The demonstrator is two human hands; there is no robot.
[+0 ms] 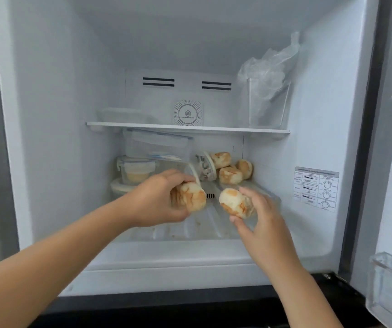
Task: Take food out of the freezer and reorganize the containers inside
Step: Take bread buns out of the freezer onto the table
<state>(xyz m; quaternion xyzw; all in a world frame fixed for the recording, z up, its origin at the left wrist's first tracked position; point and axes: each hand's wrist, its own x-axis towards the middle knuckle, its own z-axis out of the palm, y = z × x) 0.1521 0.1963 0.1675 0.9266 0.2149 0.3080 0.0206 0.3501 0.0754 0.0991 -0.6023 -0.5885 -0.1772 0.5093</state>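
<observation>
Bread rolls are coming out: left hand (159,200) grips one roll (191,196), right hand (258,216) pinches another (234,202), both just above the freezer floor (178,229). Best draw both straight back, clear of the shelf (187,127) overhead.

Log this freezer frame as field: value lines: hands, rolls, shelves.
left hand: grips one bread roll
right hand: fingers hold a second roll
loose rolls: several at back right of the lower level
lower left: stacked lidded containers
upper shelf: flat container left, plastic bags in a clear tub right
door: open
</observation>
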